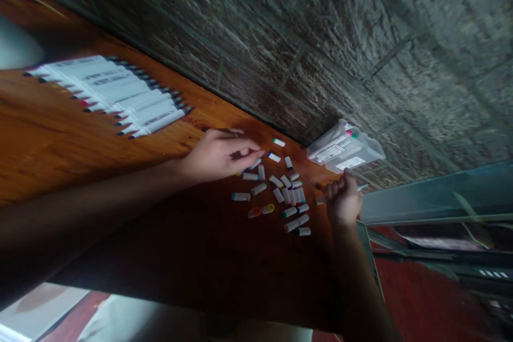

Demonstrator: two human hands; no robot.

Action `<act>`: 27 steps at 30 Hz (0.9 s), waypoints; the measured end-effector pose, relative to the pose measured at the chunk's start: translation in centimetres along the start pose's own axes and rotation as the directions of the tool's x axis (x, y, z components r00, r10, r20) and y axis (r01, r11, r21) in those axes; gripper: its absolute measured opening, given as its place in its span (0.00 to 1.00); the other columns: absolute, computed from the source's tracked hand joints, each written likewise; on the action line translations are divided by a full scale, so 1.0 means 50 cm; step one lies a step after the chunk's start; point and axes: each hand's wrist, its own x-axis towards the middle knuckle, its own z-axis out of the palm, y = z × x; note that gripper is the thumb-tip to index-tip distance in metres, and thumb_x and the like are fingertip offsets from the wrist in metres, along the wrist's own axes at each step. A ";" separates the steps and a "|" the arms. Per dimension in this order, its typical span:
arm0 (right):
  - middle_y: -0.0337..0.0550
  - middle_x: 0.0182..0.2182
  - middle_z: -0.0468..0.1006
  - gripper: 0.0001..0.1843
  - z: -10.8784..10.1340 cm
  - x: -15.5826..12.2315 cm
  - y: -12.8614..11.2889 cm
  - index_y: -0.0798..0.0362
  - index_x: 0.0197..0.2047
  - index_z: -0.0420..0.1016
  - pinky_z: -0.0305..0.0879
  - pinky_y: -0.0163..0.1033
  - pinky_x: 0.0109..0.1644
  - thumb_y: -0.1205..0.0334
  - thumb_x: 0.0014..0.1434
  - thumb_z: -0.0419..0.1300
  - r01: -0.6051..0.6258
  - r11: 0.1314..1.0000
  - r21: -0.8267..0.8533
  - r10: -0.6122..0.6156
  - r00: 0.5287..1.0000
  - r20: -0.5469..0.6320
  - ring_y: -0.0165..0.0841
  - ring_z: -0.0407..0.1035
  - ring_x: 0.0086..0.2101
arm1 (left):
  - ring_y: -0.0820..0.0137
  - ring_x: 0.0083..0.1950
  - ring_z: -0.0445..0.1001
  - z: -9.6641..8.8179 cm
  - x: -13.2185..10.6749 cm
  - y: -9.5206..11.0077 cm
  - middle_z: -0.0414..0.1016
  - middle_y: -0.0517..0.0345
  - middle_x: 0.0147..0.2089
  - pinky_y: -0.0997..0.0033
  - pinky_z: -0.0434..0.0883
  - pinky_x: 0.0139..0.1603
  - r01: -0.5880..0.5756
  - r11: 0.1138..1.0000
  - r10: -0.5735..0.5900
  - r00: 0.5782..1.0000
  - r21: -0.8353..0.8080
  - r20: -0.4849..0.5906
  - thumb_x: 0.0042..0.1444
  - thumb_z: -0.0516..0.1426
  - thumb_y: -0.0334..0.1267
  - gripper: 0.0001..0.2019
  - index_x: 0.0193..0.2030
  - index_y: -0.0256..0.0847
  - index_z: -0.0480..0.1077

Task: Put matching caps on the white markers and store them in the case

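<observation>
While the white markers (pixel 116 88) lie side by side in a slanted row at the upper left of the frame, the small white caps (pixel 259 189) with coloured ends are scattered over the bench (pixel 208 248) at the centre and just right of it. Handling these well, I judge, calls for a light pinch across one cap's barrel, since short cylinders roll easily and those packed together on the right of the scatter could be nudged along with it. Coming in from above suits better than sweeping sideways.

The left hand (pixel 218 157), its forearm running in from the left edge, sits low at the centre, fingers bent and partly spread, thumb and fingertips close over the scatter's left edge; with the dim, soft view, I cannot tell whether a cap is between them. The right hand (pixel 343 200), its forearm rising from the lower right, is curled with the thumb raised, just below the clear plastic case (pixel 344 149) by the wall (pixel 256 48); its grasp is hidden.
</observation>
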 end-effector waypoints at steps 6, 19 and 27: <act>0.24 0.11 0.46 0.31 0.006 0.001 0.019 0.48 0.18 0.45 0.43 0.33 0.16 0.44 0.56 0.61 0.011 0.998 -0.061 -0.011 1.000 0.005 0.21 0.40 0.12 | 0.75 0.25 0.73 0.013 -0.009 0.001 0.76 0.64 0.23 0.74 0.71 0.35 -0.020 0.997 0.019 1.000 -0.069 -0.017 0.61 0.60 0.38 0.04 0.36 0.43 0.77; 0.41 0.20 0.72 0.35 0.066 -0.049 -0.085 0.53 0.25 0.73 0.62 0.37 0.26 0.32 0.64 0.45 0.107 0.895 -0.433 -0.075 0.993 0.090 0.32 0.67 0.22 | 0.67 0.35 0.76 0.003 -0.005 0.029 0.79 0.51 0.33 0.70 0.72 0.39 -0.118 0.993 0.119 0.992 -0.024 0.030 0.60 0.62 0.45 0.16 0.49 0.36 0.77; 0.43 0.23 0.79 0.27 0.156 -0.036 -0.091 0.55 0.36 0.80 0.62 0.36 0.23 0.39 0.62 0.55 0.270 0.847 -0.458 0.000 0.861 0.509 0.30 0.67 0.20 | 0.66 0.39 0.77 0.000 -0.004 0.048 0.79 0.52 0.37 0.70 0.71 0.42 0.028 0.996 -0.042 0.985 0.088 0.166 0.68 0.52 0.44 0.15 0.50 0.40 0.76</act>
